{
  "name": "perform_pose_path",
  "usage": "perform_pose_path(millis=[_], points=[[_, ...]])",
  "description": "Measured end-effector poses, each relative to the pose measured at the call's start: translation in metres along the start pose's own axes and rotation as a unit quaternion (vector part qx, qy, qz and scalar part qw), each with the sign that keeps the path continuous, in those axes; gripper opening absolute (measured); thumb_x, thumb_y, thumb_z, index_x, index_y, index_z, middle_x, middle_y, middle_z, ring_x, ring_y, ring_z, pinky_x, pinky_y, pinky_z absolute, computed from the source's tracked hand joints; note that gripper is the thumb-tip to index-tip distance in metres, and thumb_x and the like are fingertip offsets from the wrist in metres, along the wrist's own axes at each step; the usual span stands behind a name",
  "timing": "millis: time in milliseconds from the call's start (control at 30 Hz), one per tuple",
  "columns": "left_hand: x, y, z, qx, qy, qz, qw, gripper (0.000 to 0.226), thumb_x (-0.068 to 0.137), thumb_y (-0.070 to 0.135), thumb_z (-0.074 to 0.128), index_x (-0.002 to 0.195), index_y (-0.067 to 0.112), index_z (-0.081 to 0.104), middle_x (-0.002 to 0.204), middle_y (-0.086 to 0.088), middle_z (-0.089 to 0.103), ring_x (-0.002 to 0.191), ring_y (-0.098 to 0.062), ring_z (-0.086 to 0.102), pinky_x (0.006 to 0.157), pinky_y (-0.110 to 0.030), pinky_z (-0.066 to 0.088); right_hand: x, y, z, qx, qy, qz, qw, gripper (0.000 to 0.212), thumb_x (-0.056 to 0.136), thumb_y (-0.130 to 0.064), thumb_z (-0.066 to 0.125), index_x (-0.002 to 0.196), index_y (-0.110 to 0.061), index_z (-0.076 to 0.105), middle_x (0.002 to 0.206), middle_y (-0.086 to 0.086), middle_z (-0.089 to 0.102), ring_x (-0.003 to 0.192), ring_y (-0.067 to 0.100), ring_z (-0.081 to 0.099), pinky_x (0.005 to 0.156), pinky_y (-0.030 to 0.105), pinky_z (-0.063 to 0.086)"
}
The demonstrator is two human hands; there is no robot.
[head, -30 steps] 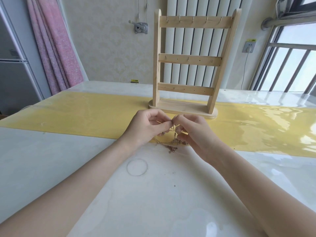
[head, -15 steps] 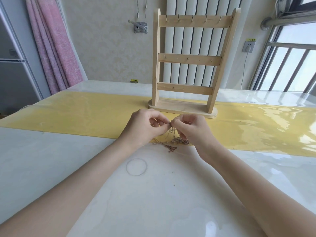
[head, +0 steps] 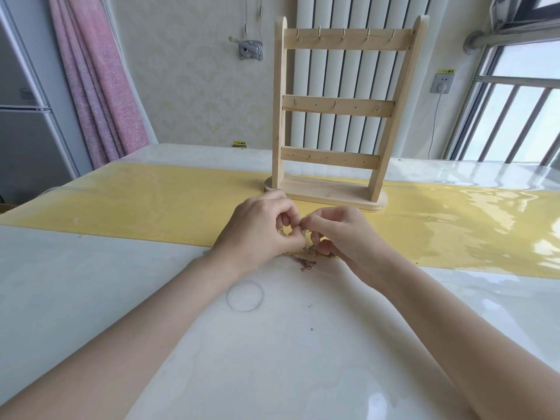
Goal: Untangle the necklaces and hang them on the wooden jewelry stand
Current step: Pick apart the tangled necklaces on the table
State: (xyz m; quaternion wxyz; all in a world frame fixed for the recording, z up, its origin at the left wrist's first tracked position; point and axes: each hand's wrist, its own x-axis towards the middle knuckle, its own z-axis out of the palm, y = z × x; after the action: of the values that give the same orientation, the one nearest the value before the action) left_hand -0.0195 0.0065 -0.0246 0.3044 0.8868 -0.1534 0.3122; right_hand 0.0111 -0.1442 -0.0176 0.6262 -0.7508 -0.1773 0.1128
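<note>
A tangle of thin gold necklaces (head: 306, 258) lies on the table where the yellow runner meets the white surface, partly lifted between my hands. My left hand (head: 260, 230) pinches a strand of chain with thumb and forefinger. Just to its right, my right hand (head: 339, 233) pinches the same tangle, fingertips almost touching the left ones. The wooden jewelry stand (head: 339, 107) rises directly behind my hands, with three crossbars carrying small hooks; nothing hangs on it. Much of the chain is hidden under my fingers.
A yellow runner (head: 151, 204) crosses the glossy white table (head: 272, 359). A faint ring mark (head: 245, 296) shows on the table near my left wrist. A pink curtain (head: 97, 80) and a grey fridge (head: 27, 116) stand at left, a barred window (head: 515, 116) at right.
My hands have stayed in place above the tangle; my fingers have shifted slightly, working the chain, and the pinch points sit a little closer together.
</note>
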Motion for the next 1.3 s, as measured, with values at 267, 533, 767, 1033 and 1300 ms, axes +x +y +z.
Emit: perform_pose_path(millis=[267,533,767,1033,1300], points=[[0.001,0.006,0.003,-0.193,0.012,-0.112,0.975,0.011,0.059,0.023,0.060,0.056,0.025,0.050,0.059,0.009,0.058,0.055,-0.006,0.052,0.057,-0.018,0.043,0.000,-0.002,0.004,0.068,0.003,0.036,0.997,0.026,0.078,-0.006,0.058,0.053,-0.009,0.052,0.056,0.006,0.040,0.056,0.019,0.034,0.056,0.028,0.029],[0.005,0.012,-0.002,-0.380,-0.002,-0.233,0.895,0.022,0.063,0.011,0.057,0.076,0.018,0.041,0.064,0.001,0.055,0.048,-0.012,0.043,0.052,-0.018,0.040,-0.001,-0.007,0.008,0.120,-0.045,0.050,0.990,0.026,0.081,-0.005,0.055,0.057,-0.010,0.049,0.060,0.002,0.041,0.054,0.014,0.038,0.046,0.021,0.032],[0.005,0.017,-0.003,-0.484,-0.068,-0.261,0.832,0.021,0.065,0.006,0.052,0.079,0.018,0.043,0.060,0.006,0.056,0.050,-0.010,0.037,0.048,-0.018,0.038,0.002,-0.002,0.005,0.168,0.039,0.077,0.982,0.024,0.081,-0.011,0.051,0.059,-0.014,0.043,0.066,0.002,0.036,0.055,0.015,0.031,0.050,0.022,0.028],[0.012,0.005,-0.020,-0.606,-0.001,-0.304,0.735,0.015,0.070,0.007,0.059,0.074,0.016,0.047,0.060,0.003,0.054,0.064,-0.011,0.058,0.076,-0.024,0.056,0.004,-0.004,-0.001,0.209,0.058,0.060,0.974,0.023,0.081,-0.007,0.052,0.061,-0.014,0.042,0.066,0.002,0.035,0.058,0.014,0.032,0.047,0.021,0.027],[0.017,0.002,-0.026,-0.638,0.116,-0.332,0.685,0.020,0.086,0.000,0.047,0.077,0.017,0.048,0.053,0.005,0.040,0.043,-0.005,0.042,0.073,-0.022,0.054,0.007,-0.002,-0.008,0.271,0.095,0.077,0.955,0.016,0.083,-0.009,0.053,0.067,-0.011,0.047,0.068,0.002,0.042,0.057,0.012,0.043,0.047,0.018,0.036]])
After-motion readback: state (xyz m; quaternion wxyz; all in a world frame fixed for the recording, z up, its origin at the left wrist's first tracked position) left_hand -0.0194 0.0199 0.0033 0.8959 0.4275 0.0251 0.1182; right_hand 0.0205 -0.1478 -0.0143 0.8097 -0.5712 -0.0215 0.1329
